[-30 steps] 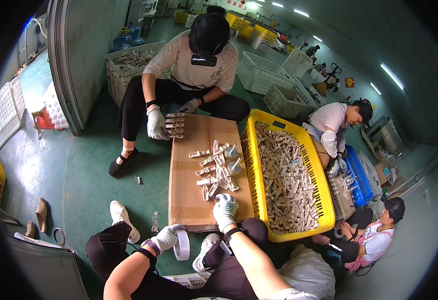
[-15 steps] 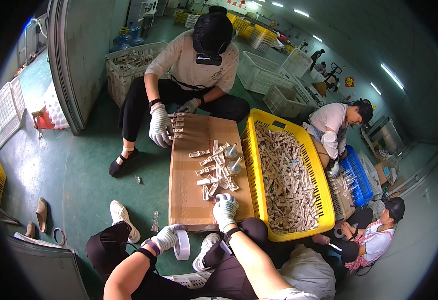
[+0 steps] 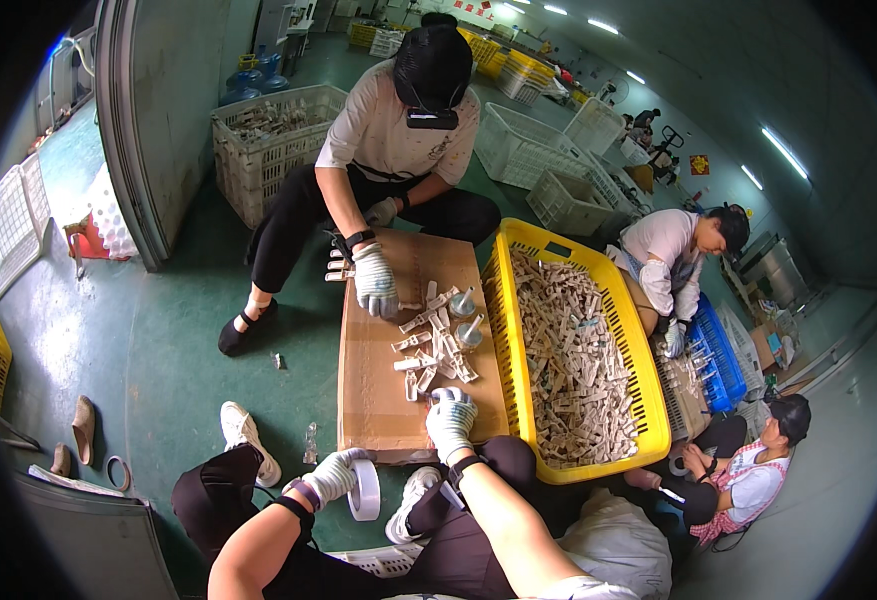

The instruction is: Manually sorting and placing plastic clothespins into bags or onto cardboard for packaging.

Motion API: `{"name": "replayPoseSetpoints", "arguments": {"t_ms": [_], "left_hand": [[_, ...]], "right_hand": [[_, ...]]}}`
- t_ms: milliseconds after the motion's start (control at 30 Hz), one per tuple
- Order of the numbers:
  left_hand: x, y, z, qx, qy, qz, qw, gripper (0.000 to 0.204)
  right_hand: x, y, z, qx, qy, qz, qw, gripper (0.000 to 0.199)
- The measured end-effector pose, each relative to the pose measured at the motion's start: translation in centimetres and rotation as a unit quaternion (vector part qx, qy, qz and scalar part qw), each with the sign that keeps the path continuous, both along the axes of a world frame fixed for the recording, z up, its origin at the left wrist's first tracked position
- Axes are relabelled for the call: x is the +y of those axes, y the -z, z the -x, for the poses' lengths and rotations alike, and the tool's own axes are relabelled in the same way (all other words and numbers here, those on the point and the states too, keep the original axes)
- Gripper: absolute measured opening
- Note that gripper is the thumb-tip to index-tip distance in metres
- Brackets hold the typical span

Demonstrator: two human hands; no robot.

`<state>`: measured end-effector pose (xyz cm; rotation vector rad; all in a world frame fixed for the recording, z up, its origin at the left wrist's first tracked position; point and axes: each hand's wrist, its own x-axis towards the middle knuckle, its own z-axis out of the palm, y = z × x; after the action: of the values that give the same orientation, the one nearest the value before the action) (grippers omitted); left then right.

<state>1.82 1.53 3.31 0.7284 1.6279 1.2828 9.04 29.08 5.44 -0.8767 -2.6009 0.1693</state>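
Head view: clips (image 3: 445,350) lie just beyond the right hand (image 3: 451,420), grip unclear; the left hand (image 3: 332,476) clasps a tape roll (image 3: 365,496).

- The green floor (image 3: 178,365) underfoot shines at the left.
- A tall grey wall panel (image 3: 180,100) rises there.
- Tube lights (image 3: 784,153) glow in a line overhead.
- The pale far wall (image 3: 722,162) carries a red square decoration (image 3: 699,165).

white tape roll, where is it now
In the head view, the white tape roll is in the wearer's left hand, low and left of centre, below the near edge of the cardboard box.
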Motion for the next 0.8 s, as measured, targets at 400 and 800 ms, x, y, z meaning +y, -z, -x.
{"name": "replayPoseSetpoints", "arguments": {"t_ms": [400, 800], "left_hand": [[0.0, -1.5, -0.1, 0.0, -0.009, 0.01, 1.0, 0.036], [-0.4, -2.3, -0.1, 0.062, 0.031, 0.012, 0.998, 0.039]], "right_hand": [[0.1, 0.3, 0.0, 0.007, -0.002, -0.015, 1.0, 0.015], [-0.4, -0.6, 0.1, 0.014, -0.004, -0.015, 1.0, 0.014]]}}
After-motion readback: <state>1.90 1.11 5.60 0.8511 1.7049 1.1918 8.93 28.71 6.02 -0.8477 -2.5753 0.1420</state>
